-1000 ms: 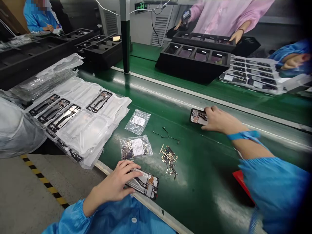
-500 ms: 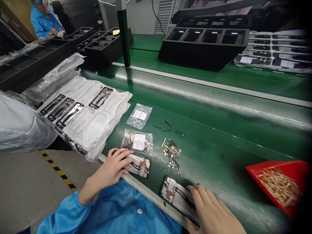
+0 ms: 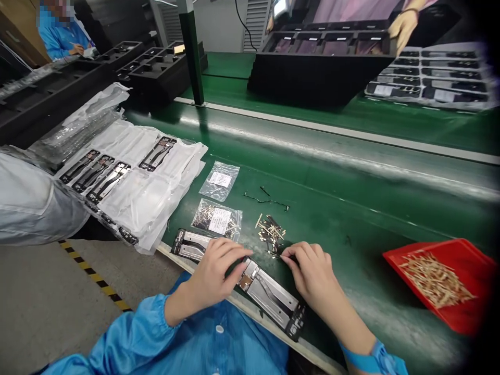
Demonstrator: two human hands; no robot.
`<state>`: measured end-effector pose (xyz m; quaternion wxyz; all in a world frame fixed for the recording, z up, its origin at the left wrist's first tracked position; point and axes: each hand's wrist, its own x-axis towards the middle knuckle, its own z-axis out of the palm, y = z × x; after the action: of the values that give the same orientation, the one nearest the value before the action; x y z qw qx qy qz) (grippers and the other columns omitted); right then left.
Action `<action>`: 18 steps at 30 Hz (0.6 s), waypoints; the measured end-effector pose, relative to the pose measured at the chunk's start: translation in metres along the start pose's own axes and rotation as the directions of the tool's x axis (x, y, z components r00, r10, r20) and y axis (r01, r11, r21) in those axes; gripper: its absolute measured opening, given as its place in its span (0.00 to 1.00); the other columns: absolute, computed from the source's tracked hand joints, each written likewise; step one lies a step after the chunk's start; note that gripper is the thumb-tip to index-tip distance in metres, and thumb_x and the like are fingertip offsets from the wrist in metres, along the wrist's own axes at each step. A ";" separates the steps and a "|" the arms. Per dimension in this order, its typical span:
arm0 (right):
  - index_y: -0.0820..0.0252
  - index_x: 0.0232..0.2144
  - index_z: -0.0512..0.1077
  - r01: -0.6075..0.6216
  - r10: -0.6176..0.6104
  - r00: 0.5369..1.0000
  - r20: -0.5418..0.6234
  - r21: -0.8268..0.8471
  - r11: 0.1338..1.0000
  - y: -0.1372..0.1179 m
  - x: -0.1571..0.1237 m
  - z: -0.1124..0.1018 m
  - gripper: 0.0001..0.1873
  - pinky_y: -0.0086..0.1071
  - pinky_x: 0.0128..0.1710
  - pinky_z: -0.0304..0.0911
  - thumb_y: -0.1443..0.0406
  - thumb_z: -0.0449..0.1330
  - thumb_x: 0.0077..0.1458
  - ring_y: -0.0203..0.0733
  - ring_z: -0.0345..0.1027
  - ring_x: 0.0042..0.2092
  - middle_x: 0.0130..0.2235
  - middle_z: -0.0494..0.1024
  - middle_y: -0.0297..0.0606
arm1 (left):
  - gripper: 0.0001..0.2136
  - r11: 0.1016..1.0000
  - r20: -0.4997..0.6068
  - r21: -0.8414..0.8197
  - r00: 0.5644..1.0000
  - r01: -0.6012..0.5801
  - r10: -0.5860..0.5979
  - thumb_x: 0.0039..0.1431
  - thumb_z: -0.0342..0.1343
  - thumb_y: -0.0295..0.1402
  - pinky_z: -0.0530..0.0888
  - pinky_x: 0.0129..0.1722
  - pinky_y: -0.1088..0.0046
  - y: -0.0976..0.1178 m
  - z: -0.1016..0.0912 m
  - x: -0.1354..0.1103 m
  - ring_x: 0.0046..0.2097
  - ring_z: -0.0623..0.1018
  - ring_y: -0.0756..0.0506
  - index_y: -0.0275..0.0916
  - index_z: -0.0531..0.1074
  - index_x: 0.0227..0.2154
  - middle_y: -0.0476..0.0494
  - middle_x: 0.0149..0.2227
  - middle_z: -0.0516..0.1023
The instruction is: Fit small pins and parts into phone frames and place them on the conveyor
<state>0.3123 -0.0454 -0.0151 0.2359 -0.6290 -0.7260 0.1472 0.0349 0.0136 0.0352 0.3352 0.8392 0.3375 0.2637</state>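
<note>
Green assembly-line belt (image 3: 344, 208) across the scene, with a red tray (image 3: 471, 312) of gold pins at far right. Two metal phone frames (image 3: 269, 294) end to end along the belt's near edge, a loose pile of pins (image 3: 271, 234) just beyond. Left hand (image 3: 214, 276) wide, flat across the frames; right hand (image 3: 308, 268) narrowly pinched beside the pile, anything held too small to tell.

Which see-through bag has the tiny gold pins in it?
The lower clear bag holds gold pins beside its white label; the upper clear bag shows only its label and no pins.
</note>
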 end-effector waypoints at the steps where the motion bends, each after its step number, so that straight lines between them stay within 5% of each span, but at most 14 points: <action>1: 0.53 0.41 0.72 -0.019 0.021 1.000 -0.021 0.078 0.997 -0.006 0.000 -0.002 0.11 0.42 0.42 0.64 0.60 0.52 0.76 0.49 0.70 0.43 0.42 0.79 0.42 | 0.12 0.999 -0.033 -0.019 0.998 0.049 -0.050 0.76 0.52 0.35 0.70 0.56 0.56 0.001 0.005 0.005 0.54 0.76 0.40 0.40 0.74 0.55 0.39 0.51 0.82; 8: 0.54 0.40 0.76 -0.186 0.201 0.978 0.047 0.628 0.756 -0.054 0.004 -0.003 0.14 0.33 0.40 0.71 0.52 0.59 0.73 0.43 0.75 0.40 0.39 0.81 0.39 | 0.17 0.977 0.069 -0.161 0.989 0.143 -0.133 0.79 0.48 0.41 0.67 0.50 0.61 0.004 0.028 0.035 0.46 0.75 0.43 0.40 0.74 0.35 0.46 0.36 0.80; 12: 0.56 0.42 0.81 -0.276 0.295 0.949 0.106 0.729 0.626 -0.058 -0.003 -0.003 0.18 0.32 0.40 0.75 0.48 0.64 0.68 0.45 0.79 0.41 0.41 0.84 0.41 | 0.17 0.967 -0.003 -0.183 0.984 0.177 -0.181 0.78 0.49 0.42 0.68 0.50 0.61 0.002 0.030 0.036 0.44 0.75 0.43 0.40 0.74 0.35 0.44 0.36 0.79; 18: 0.53 0.42 0.85 -0.256 0.280 0.954 0.108 0.779 0.573 -0.056 -0.009 -0.005 0.13 0.32 0.41 0.77 0.53 0.68 0.66 0.45 0.82 0.39 0.40 0.85 0.40 | 0.15 0.975 -0.032 -0.152 0.986 0.160 -0.166 0.77 0.51 0.39 0.68 0.50 0.60 0.001 0.029 0.035 0.45 0.74 0.43 0.40 0.74 0.35 0.45 0.37 0.79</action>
<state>0.2685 -0.0642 0.0162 0.4716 -0.5663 -0.4813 0.4747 0.0767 0.0277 0.0246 0.4098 0.7752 0.3920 0.2785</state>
